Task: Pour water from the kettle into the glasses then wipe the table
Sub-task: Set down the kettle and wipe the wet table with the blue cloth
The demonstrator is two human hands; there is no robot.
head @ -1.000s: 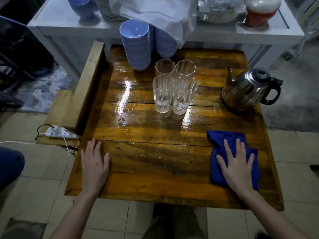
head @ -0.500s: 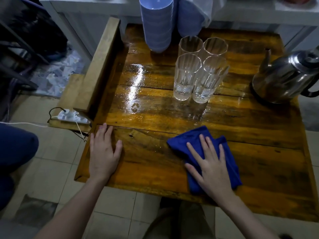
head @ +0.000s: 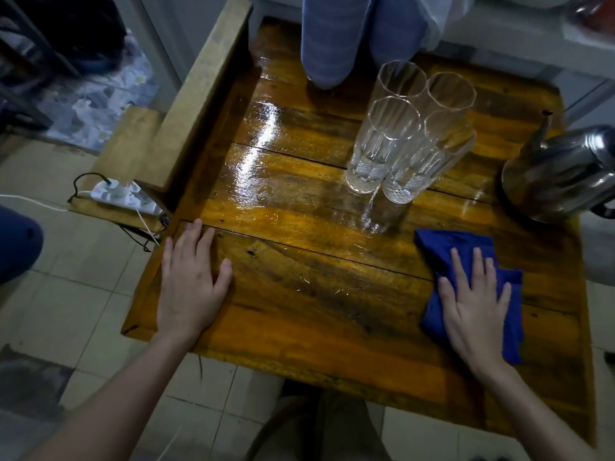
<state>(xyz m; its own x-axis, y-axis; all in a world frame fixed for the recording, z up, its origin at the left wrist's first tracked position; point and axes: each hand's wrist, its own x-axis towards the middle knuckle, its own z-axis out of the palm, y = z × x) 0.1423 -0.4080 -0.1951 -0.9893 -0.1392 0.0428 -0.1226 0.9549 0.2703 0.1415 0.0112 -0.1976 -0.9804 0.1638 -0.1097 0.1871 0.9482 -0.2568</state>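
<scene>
Several clear ribbed glasses (head: 396, 144) stand bunched together at the back middle of the wet wooden table (head: 299, 294), with a little water in the front ones. The steel kettle (head: 562, 174) sits at the right edge, spout pointing away. A blue cloth (head: 449, 247) lies on the table's right side in front of the kettle. My right hand (head: 476, 307) presses flat on the cloth with fingers spread. My left hand (head: 189, 284) rests flat on the table's near left corner, holding nothing.
A stack of blue bowls (head: 329, 38) stands at the table's back edge, behind the glasses. A raised wooden beam (head: 199, 98) runs along the left side. A white power strip (head: 123, 197) with cables lies on a low ledge to the left. Tiled floor surrounds the table.
My right hand slid the blue cloth from the right to the table's middle and back to the right. My left hand stayed planted. The camera has leaned closer over the table.
</scene>
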